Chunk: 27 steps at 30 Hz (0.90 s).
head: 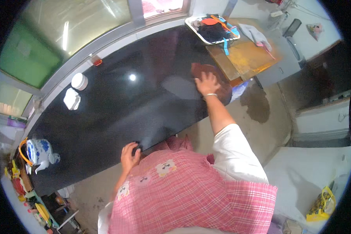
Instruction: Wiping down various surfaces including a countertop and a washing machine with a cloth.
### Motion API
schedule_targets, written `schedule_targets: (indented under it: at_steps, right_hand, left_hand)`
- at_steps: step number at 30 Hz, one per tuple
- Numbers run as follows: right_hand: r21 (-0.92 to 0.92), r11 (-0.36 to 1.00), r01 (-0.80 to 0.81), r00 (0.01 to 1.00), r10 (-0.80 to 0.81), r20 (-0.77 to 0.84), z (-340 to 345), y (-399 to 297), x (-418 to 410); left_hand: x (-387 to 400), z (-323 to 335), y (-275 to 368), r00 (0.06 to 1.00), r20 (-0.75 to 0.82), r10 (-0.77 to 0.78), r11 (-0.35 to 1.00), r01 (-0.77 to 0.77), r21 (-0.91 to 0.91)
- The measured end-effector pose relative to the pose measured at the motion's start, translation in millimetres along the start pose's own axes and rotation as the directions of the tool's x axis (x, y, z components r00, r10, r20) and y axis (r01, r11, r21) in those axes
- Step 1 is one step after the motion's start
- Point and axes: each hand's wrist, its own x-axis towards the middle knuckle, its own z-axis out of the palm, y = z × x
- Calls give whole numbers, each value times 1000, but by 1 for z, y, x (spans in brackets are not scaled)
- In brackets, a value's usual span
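Note:
My right hand (208, 84) is spread over a reddish-brown cloth (196, 68) at the right end of a glossy black table (111, 117). Its fingers are apart and press down from above, and part of the cloth lies hidden beneath the palm. At the table's front edge, close to my pink checked apron (187, 187), is my left hand (130, 155). The left fingers are bent with the thumb apart, and nothing shows between them.
A white tray (203, 39) of mixed items stands on a brown wooden surface (245, 58) at the far right. Toward the window are a white tub (79, 81), a white packet (72, 99) and a red-lidded jar (96, 60). A blue-and-white teapot (39, 152) sits at the left end.

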Motion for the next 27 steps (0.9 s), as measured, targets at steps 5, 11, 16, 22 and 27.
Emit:
schedule_targets:
  at_steps: [5, 11, 16, 22, 27]
  right_hand:
    - [125, 731, 670, 742, -657, -136, 30, -125, -89]
    - [190, 354, 916, 386, -906, -175, 31, -116, -166]
    - [60, 717, 694, 701, -654, -284, -2, -4, -90]
    - [117, 969, 220, 970, -203, -137, -39, 180, -31]
    - [382, 920, -84, 963, 174, -207, -50, 281, 17]
  left_hand:
    - [-48, -28, -10, 945, -29, -326, 936, 319, -148]
    - [-24, -12, 23, 941, -82, -328, 928, 304, -215]
    - [12, 24, 56, 966, -47, -256, 948, 241, -206]
    - [57, 88, 118, 985, 17, -171, 960, 171, -221]
    - [77, 136, 161, 986, 111, -127, 936, 156, -316]
